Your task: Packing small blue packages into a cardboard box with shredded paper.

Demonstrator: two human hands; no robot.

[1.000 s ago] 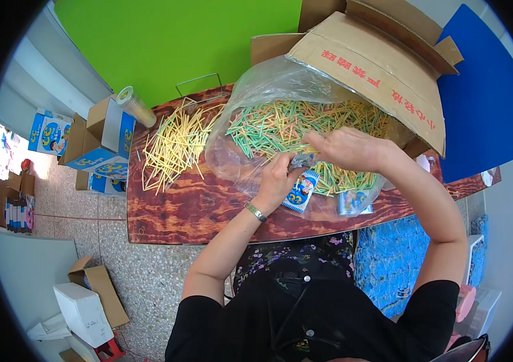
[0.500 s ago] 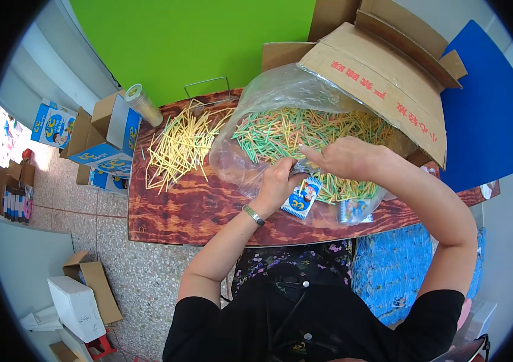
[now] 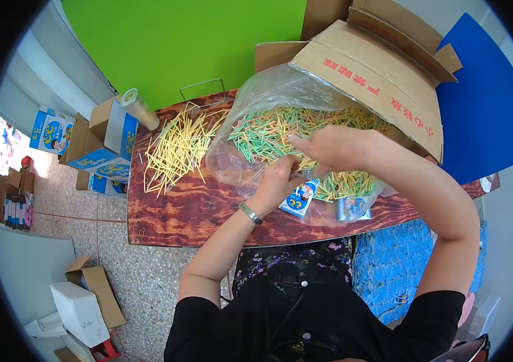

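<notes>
My left hand (image 3: 277,181), with a metal watch on the wrist, is closed at the top end of a small blue-and-white packet (image 3: 298,199). My right hand (image 3: 344,148) comes across from the right, just above it. One digit points left while the other fingers curl down beside the packet's top; whatever they hold is hidden. Under and behind both hands lies a heap of thin green, orange and yellow sticks (image 3: 262,130) on a clear plastic bag (image 3: 262,90). A second blue-and-white packet (image 3: 354,209) rests near the table's front edge, partly under the plastic.
Left of the bag is a loose pile of pale yellow sticks (image 3: 181,148) on the wood-patterned table (image 3: 178,217). A clear cylindrical container (image 3: 139,108) stands at the back left corner. A large cardboard box (image 3: 377,75) lies tipped behind the heap. Blue cartons (image 3: 103,151) stand left of the table.
My right hand has shifted slightly left and up, its pointing digit now higher. My left hand stays nearly in place at the packet. The whole view has moved a little.
</notes>
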